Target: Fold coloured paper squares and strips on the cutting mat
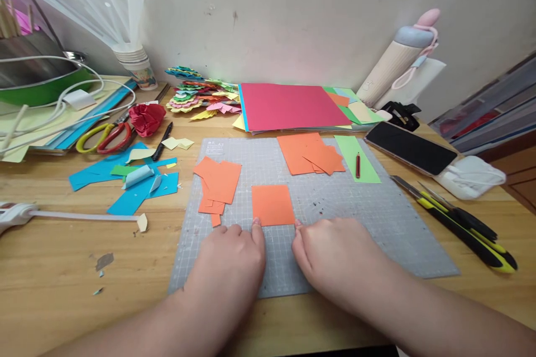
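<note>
Both hands (280, 251) touch the orange square's (273, 205) near corners.

No word, brand or number can be read with certainty. At the upper left of the grey cutting mat (335, 256), in the middle of the frame, stands a small block of white print: a larger line on top with rows of finer characters beneath, all too small and blurred to make out. The paper cup (143, 73) in the upper left of the frame carries a coloured printed design, in which no lettering is legible. On the cream bottle (379, 70), in the upper right, a faint mark sits low on the side, too indistinct to read.
</note>
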`<act>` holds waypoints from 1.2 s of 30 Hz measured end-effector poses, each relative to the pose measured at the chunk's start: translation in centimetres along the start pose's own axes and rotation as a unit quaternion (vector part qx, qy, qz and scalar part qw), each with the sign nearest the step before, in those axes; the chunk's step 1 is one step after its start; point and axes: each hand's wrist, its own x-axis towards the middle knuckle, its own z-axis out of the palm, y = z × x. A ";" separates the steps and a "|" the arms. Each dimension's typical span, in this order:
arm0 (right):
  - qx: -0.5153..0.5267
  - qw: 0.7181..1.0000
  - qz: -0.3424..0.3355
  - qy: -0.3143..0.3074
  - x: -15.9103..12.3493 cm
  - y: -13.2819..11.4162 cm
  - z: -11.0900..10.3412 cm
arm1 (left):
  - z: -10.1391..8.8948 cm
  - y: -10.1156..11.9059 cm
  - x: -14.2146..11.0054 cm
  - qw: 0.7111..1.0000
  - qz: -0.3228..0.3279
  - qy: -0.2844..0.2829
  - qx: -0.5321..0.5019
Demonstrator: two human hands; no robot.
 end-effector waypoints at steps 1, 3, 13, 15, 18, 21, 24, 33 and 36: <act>0.013 1.000 0.010 0.014 0.3 0.5 0.0 | 0.0 -0.2 0.2 1.000 -0.013 0.008 -0.023; 0.052 0.996 0.040 0.053 1.1 1.5 0.1 | 0.0 -0.8 0.8 0.997 -0.032 0.028 -0.071; 0.314 0.938 -0.131 0.067 3.4 2.8 2.0 | 0.9 -2.2 2.0 0.971 -0.066 0.069 -0.218; 0.379 0.917 -0.112 0.049 3.4 2.7 2.1 | 1.0 -2.2 2.0 0.957 -0.076 0.105 -0.261; 0.547 0.834 -0.038 0.054 3.4 2.4 1.9 | 0.9 -2.0 1.9 0.896 -0.131 0.197 -0.376; 0.713 0.700 -0.014 0.032 3.3 1.7 1.8 | 0.7 -1.7 1.7 0.820 -0.157 0.206 -0.511; 0.801 0.597 -0.052 -0.020 3.0 0.9 1.9 | 0.5 -1.5 1.4 0.812 -0.110 0.174 -0.545; 0.745 0.616 -0.008 0.254 2.3 1.5 2.0 | -0.2 -2.7 1.7 0.682 -0.188 0.306 -0.637; 0.744 0.640 -0.042 0.186 2.4 1.5 2.0 | 0.0 -2.6 1.8 0.703 -0.178 0.227 -0.651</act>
